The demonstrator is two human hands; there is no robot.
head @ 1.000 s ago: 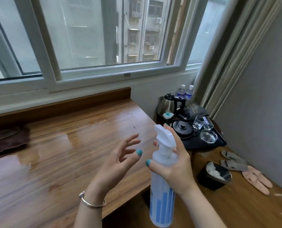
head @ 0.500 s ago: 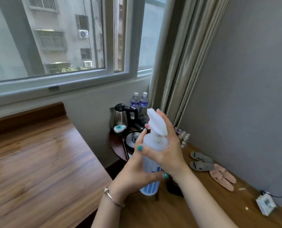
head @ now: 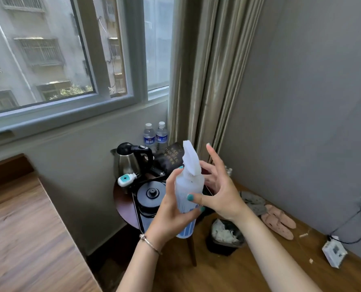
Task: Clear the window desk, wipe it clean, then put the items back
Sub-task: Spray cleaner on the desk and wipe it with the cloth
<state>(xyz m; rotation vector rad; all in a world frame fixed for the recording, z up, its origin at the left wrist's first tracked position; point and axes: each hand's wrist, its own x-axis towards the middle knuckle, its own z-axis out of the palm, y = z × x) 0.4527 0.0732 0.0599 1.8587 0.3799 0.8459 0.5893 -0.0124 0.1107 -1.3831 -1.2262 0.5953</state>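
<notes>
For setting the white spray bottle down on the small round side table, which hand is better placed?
Left, probably. The left hand grips the white translucent spray bottle around its body, just above the small round dark wooden side table. The right hand has its fingers spread open, only its thumb touching the bottle.

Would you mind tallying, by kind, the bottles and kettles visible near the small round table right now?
Spray bottle, held in the left hand: 1
Water bottles, standing side by side at the back of the round table: 2
Kettles, one steel with a black handle, one black and seen from above: 2
Total: 5
</notes>
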